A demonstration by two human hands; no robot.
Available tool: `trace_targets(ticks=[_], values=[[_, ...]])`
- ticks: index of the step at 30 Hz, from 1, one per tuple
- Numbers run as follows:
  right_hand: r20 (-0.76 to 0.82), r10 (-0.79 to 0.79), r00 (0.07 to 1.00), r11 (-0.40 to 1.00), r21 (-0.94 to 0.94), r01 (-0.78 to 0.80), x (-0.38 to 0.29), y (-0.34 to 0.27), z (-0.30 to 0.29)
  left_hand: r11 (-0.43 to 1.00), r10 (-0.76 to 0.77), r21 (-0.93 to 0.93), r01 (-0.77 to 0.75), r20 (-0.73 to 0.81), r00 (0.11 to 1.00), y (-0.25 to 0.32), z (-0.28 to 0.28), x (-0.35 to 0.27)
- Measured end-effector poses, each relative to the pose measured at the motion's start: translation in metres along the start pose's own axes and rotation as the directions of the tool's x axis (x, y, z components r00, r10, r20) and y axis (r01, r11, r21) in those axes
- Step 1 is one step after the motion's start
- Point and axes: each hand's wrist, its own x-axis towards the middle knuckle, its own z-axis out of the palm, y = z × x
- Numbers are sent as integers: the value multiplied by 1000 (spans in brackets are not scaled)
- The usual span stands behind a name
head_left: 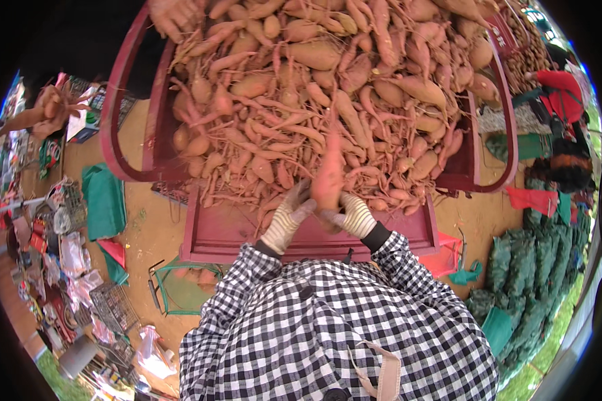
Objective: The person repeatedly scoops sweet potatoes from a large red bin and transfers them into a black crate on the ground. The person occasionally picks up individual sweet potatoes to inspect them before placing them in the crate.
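A large pink sweet potato (328, 173) with a long tapering root stands out over the front of the pile, its thick end towards me. My left hand (290, 218), in a striped knit glove with a dark cuff, grips it from the left. On its right side, my right hand (352, 216) in a matching glove closes around the lower end. Beyond both hands lies a heap of sweet potatoes (313, 55), with thin, rooty ones nearest me. The heap spills onto the lowered red tailgate (311, 238) of a cart.
Curved red rails (111, 100) flank the load. A co-worker's hand (175, 17) rests at the upper left; another hand (50, 110) there holds sweet potatoes. A green-framed basket (185, 288) sits below left, filled green mesh sacks (529, 265) at right. Someone in red (562, 95) is far right.
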Motion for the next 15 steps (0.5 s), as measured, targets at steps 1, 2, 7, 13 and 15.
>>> trace_targets(ticks=[1, 2, 7, 13, 15], values=[[140, -51, 989, 984, -162, 74, 8, -15, 0, 990, -34, -140, 33, -3, 999, -1, 0, 0], [93, -173, 981, 912, -361, 195, 19, -28, 6, 988, -66, -143, 52, -90, 994, 2, -11, -3], [23, -558, 830, 709, -507, 490, 108, -81, 7, 936, -88, -350, -31, -319, 944, 6, -63, -51], [136, -395, 909, 362, -886, 290, 220, -130, 33, 849, -75, -470, -241, -559, 826, -6, -85, -100], [251, -210, 945, 139, -949, 283, 217, -122, 47, 806, -107, -521, -279, -593, 798, -9, -92, -108]])
